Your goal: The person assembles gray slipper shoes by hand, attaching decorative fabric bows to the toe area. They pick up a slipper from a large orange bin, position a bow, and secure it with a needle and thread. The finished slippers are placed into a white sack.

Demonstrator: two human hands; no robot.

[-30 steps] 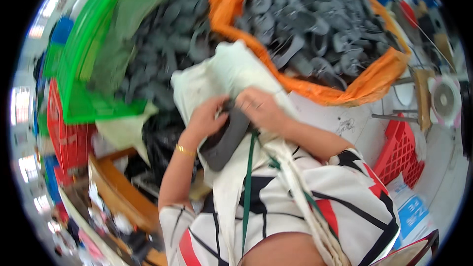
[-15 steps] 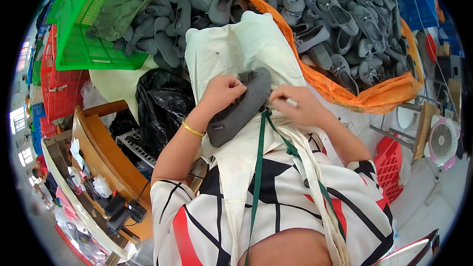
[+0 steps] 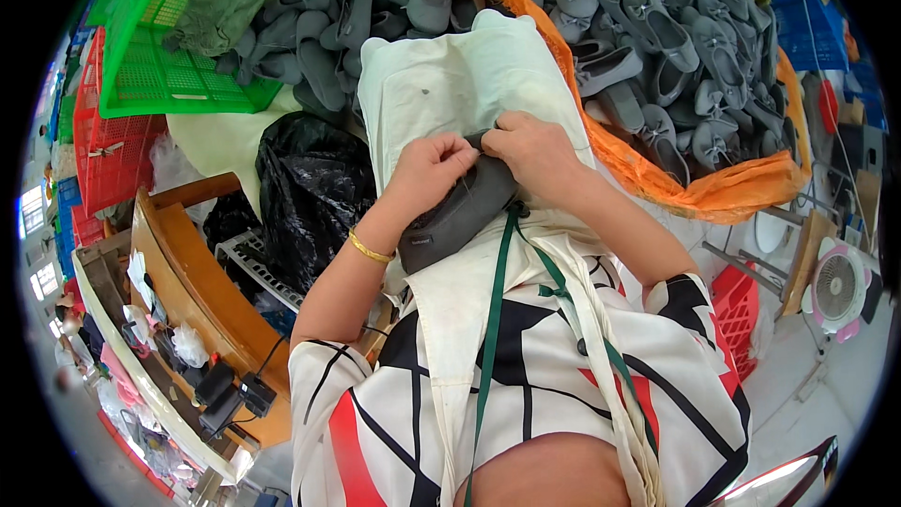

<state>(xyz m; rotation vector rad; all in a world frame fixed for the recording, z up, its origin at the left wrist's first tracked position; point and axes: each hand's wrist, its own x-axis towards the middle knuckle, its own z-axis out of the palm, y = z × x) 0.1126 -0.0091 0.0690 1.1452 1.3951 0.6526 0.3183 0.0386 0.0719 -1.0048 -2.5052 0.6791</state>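
Note:
A dark grey slip-on shoe (image 3: 460, 221) lies on my lap over the cream apron (image 3: 413, 84). My left hand (image 3: 434, 171) is closed at the shoe's left edge, thumb and fingers pinched together beside its opening. From the right, my right hand (image 3: 532, 152) reaches over the shoe's far end, its fingers bent and closed on the edge there. The two hands almost meet, and between them they cover much of the far end. Anything small between the fingertips is hidden. A gold bracelet (image 3: 369, 246) circles my left wrist.
Grey shoes (image 3: 324, 61) are heaped ahead, beside a green crate (image 3: 188, 94). More grey shoes with bows fill an orange sack (image 3: 732, 197) at the far right. A black plastic bag (image 3: 310, 197) and a wooden table (image 3: 202, 305) stand left; a fan (image 3: 838, 284) is at right.
My right hand has moved from beside the shoe, up and left onto its far end. My left hand has stayed at the shoe's left edge.

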